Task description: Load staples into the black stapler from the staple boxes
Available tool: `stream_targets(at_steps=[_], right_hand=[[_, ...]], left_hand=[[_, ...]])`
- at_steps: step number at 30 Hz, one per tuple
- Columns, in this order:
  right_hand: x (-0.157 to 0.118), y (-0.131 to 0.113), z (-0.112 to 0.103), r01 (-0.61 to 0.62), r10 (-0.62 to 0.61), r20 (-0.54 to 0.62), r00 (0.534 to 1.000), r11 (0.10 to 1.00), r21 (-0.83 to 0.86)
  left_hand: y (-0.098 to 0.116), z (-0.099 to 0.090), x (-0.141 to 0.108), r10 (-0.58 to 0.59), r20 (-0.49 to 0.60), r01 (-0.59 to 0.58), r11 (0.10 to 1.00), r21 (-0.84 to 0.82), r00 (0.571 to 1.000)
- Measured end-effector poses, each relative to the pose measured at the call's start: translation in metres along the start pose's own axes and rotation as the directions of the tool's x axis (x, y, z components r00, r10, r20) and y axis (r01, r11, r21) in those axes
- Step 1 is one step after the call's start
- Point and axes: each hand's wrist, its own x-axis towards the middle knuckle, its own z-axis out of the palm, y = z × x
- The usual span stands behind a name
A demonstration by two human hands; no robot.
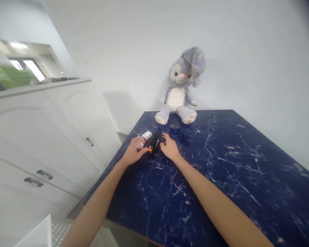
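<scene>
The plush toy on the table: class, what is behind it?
Behind the plush toy, a pale wall shows around its head and body. Whatever its body covers cannot be seen.

The small red-and-white box (141, 144) was partly covered by the left hand (134, 151); the forearms and blue marbled surface (221, 164) were cut off by the frame's edge.

Head-high view, forward and down over tabletop (216, 164)

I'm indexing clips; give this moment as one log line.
left hand: at small box | right hand: beside black stapler | plush toy: seated at far edge of table
</scene>
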Motion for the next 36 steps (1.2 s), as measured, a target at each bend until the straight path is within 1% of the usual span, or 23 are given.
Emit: stream_targets(at_steps=[1, 2, 3, 5, 7, 9, 13, 17, 18, 19, 21, 23, 25, 26, 28, 31, 33, 35, 36], right_hand=[[0.000, 0.000, 0.000, -0.014, 0.014, 0.000, 1.000, 1.000, 0.015], [0.001, 0.001, -0.001, -0.016, 0.016, 0.007, 1.000, 0.999, 0.027], [0.001, 0.000, -0.002, -0.014, 0.013, 0.014, 1.000, 0.999, 0.037], [0.001, 0.000, -0.004, -0.014, 0.012, 0.029, 0.999, 0.998, 0.054], [0.002, -0.001, -0.006, -0.037, 0.034, 0.036, 0.999, 0.996, 0.081], [0.002, -0.001, -0.009, -0.073, 0.072, 0.020, 0.997, 0.991, 0.110], [0.002, -0.003, -0.012, -0.107, 0.112, -0.022, 0.994, 0.983, 0.149], [0.000, -0.005, -0.012, -0.080, 0.084, -0.020, 0.996, 0.985, 0.152], [0.000, -0.005, -0.012, -0.071, 0.075, -0.017, 0.997, 0.986, 0.148], [0.000, -0.005, -0.012, -0.062, 0.065, -0.013, 0.998, 0.988, 0.143], [0.000, -0.004, -0.010, -0.043, 0.043, 0.003, 0.999, 0.990, 0.133], [0.001, -0.002, -0.008, -0.028, 0.025, 0.019, 0.999, 0.992, 0.123], [0.001, 0.000, -0.007, -0.019, 0.015, 0.032, 0.999, 0.993, 0.118], [0.001, 0.000, -0.006, -0.017, 0.012, 0.037, 0.999, 0.993, 0.118], [0.001, 0.001, -0.006, -0.016, 0.011, 0.039, 0.999, 0.992, 0.124], [0.001, 0.001, -0.006, -0.026, 0.024, 0.015, 1.000, 0.989, 0.147], [0.001, 0.001, -0.006, -0.033, 0.033, -0.001, 0.999, 0.985, 0.170], [0.001, 0.001, -0.006, -0.022, 0.025, -0.012, 1.000, 0.984, 0.176], [0.001, 0.001, -0.006, -0.008, 0.012, -0.022, 1.000, 0.986, 0.165]], left_hand=[[-0.008, -0.003, 0.001, -0.047, -0.088, 0.048, 0.999, 0.002, 0.995], [-0.016, -0.006, 0.001, -0.103, -0.169, 0.107, 0.994, 0.014, 0.980], [-0.024, -0.009, 0.002, -0.154, -0.220, 0.164, 0.986, 0.028, 0.963], [-0.035, -0.012, 0.002, -0.218, -0.240, 0.236, 0.971, 0.048, 0.946], [-0.040, -0.014, 0.000, -0.241, -0.210, 0.258, 0.964, 0.059, 0.948], [-0.036, -0.013, -0.002, -0.245, -0.199, 0.263, 0.962, 0.069, 0.949], [-0.015, -0.003, -0.006, -0.224, -0.225, 0.252, 0.962, 0.104, 0.948], [0.004, 0.009, -0.006, -0.155, -0.141, 0.184, 0.956, 0.230, 0.978], [0.007, 0.010, -0.005, -0.143, -0.135, 0.173, 0.952, 0.253, 0.981], [0.009, 0.010, -0.005, -0.137, -0.146, 0.172, 0.950, 0.261, 0.980], [0.010, 0.007, -0.004, -0.141, -0.206, 0.189, 0.953, 0.237, 0.968], [0.008, 0.001, -0.003, -0.162, -0.269, 0.215, 0.960, 0.180, 0.949], [0.005, -0.005, -0.003, -0.193, -0.301, 0.237, 0.964, 0.118, 0.934], [0.004, -0.006, -0.003, -0.206, -0.300, 0.243, 0.966, 0.093, 0.931], [0.004, -0.007, -0.003, -0.200, -0.254, 0.225, 0.972, 0.070, 0.946], [0.010, -0.002, -0.004, -0.094, -0.125, 0.111, 0.985, 0.136, 0.988], [0.015, -0.001, -0.004, -0.024, -0.063, 0.036, 0.982, 0.186, 0.998], [0.017, -0.001, -0.003, -0.008, -0.065, 0.020, 0.984, 0.176, 0.998], [0.016, -0.002, -0.003, -0.029, -0.091, 0.043, 0.986, 0.160, 0.995]])
